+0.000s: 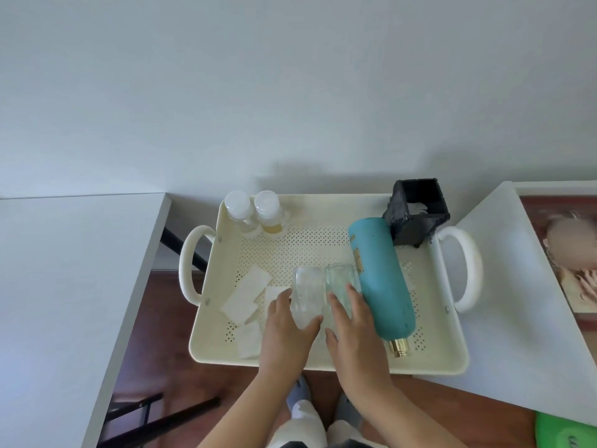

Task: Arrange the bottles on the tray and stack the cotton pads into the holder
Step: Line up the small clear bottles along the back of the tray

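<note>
A: Where do the bottles stand?

B: Two small ones with white caps, the left capped bottle [239,212] and the right capped bottle [268,211], stand upright side by side in the far left corner of the cream tray [326,240]. The right one holds yellowish liquid; the left looks clear.

A: And the rest?

B: A big teal bottle [381,279] lies on its side toward the tray's right half, its gold cap [400,347] pointing at the near rim. Just left of it lie two clear bottles, the left clear bottle [307,294] and the right clear bottle [339,286], next to each other.

A: The hands?

B: The left hand [287,331] is wrapped around the near end of the left clear bottle, thumb on one side and fingers on the other. The right hand [353,328] lies over the right clear bottle with fingers spread (whether it truly grips or only rests there I cannot tell).

A: The cotton pads?

B: Several white cotton pads [247,295] lie loose on the tray floor, left of the left hand. The black holder [416,211] sits tilted at the far right corner, and something white shows inside it
</note>
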Action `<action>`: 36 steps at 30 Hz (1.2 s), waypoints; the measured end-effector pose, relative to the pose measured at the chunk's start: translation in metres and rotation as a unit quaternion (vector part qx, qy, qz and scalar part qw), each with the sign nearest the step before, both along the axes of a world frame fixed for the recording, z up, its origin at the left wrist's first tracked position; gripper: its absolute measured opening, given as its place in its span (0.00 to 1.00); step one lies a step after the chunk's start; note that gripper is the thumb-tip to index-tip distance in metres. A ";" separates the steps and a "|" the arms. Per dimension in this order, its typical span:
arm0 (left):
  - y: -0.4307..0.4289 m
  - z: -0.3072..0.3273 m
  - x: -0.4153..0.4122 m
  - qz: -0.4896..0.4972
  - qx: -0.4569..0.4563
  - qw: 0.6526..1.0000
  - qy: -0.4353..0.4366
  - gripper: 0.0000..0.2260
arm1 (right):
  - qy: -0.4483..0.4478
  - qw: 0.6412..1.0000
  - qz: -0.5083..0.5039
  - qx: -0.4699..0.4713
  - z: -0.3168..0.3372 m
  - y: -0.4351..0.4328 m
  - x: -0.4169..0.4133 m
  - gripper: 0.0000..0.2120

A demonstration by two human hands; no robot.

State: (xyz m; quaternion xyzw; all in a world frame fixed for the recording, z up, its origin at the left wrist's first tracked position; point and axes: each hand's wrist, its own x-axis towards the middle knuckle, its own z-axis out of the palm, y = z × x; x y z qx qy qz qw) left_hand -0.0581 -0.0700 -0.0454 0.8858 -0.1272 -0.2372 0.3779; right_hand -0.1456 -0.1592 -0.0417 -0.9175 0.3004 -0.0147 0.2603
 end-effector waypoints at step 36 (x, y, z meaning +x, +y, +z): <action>-0.074 0.075 0.155 -0.362 0.069 0.903 -0.222 0.24 | -0.042 0.996 0.058 0.049 0.048 -0.112 0.104 0.21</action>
